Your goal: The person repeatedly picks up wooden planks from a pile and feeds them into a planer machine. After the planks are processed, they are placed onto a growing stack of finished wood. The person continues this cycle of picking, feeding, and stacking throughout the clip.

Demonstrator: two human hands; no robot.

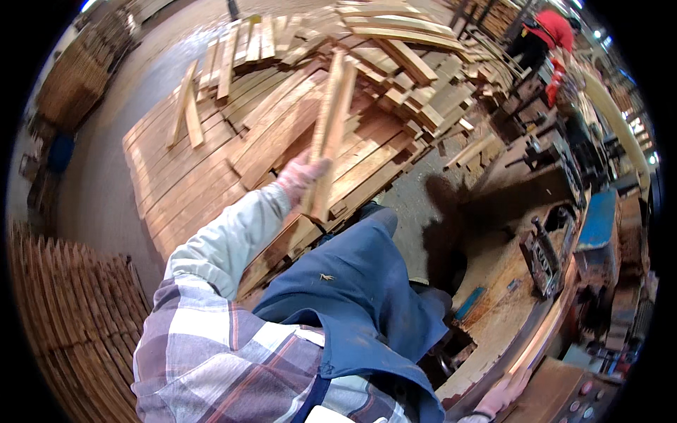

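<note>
Woodworking shop — stacked planks (pixel 185 185), apparently machinery (pixel 544 259).

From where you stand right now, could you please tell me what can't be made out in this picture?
All in the head view:
Held wood: motion-blurred; one piece or two is unclear.
Left hand: partly hidden by that wood.
Right hand: the lower edge cuts off its forearm; its grip on the pale strip is unclear.
Worker in red: too small and distant to tell the hands' work.

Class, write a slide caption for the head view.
Left hand holds lumber over stacked planks; right hand is beside a machine.
</note>
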